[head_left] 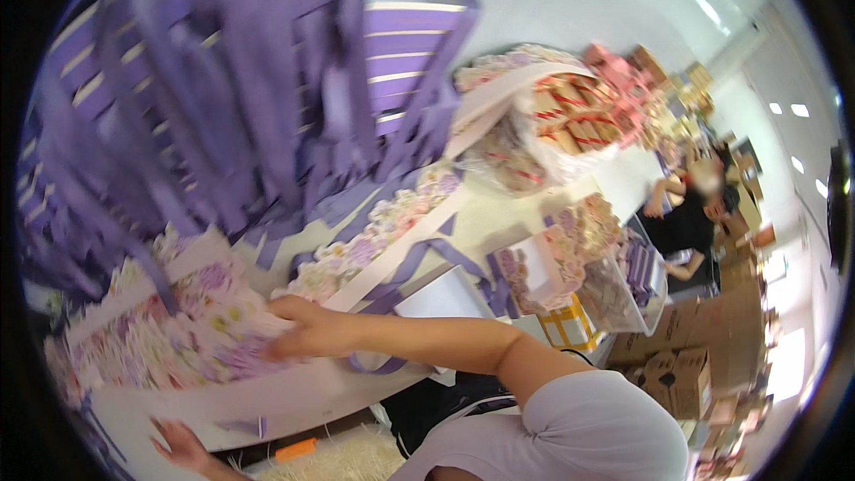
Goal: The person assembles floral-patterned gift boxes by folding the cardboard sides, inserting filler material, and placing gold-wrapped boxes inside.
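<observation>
right grip [312, 330]: at our floral cutouts [169, 330], can't tell if closed
left grip [183, 447]: open, by our worktop [347, 387] edge
in the way: purple ribbons [258, 80] hanging over boxes [405, 67], cutouts

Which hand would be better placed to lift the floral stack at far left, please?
Probably the right hand: it is at the right edge of the floral stack, though blur hides whether it grips. The left hand is open, apart from the stack and lower in the picture.

Motion-blurred floral pieces [200, 325] in pink, purple and cream, patterned side up, at the white desk [503, 218]'s left end.
</observation>
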The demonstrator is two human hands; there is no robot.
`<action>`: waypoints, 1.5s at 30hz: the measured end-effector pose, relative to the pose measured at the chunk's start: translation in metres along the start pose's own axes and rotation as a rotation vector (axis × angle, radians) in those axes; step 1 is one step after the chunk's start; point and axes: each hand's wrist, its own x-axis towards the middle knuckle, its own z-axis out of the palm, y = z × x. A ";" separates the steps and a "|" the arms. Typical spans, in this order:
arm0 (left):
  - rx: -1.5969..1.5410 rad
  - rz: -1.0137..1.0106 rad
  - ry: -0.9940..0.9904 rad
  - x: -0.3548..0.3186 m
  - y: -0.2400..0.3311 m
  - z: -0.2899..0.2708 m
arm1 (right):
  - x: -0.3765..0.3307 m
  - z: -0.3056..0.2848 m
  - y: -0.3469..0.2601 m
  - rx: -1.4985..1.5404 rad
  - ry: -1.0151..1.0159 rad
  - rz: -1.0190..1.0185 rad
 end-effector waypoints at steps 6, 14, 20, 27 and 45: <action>1.158 0.553 0.406 -0.022 -0.089 0.031 | -0.219 -0.112 -0.034 -0.353 0.157 -0.160; 0.641 0.093 0.353 -0.061 -0.323 0.336 | -0.506 -0.226 0.001 -0.147 0.704 -0.002; 0.497 -0.414 -0.203 -0.085 -0.515 0.438 | -0.718 -0.252 0.089 0.243 1.219 -0.203; 0.657 -0.950 -0.772 -0.183 -0.806 0.658 | -0.837 -0.172 0.199 0.556 1.791 -1.017; 0.479 -1.167 -1.037 -0.290 -0.796 0.542 | -0.808 -0.463 0.223 0.566 1.790 -0.982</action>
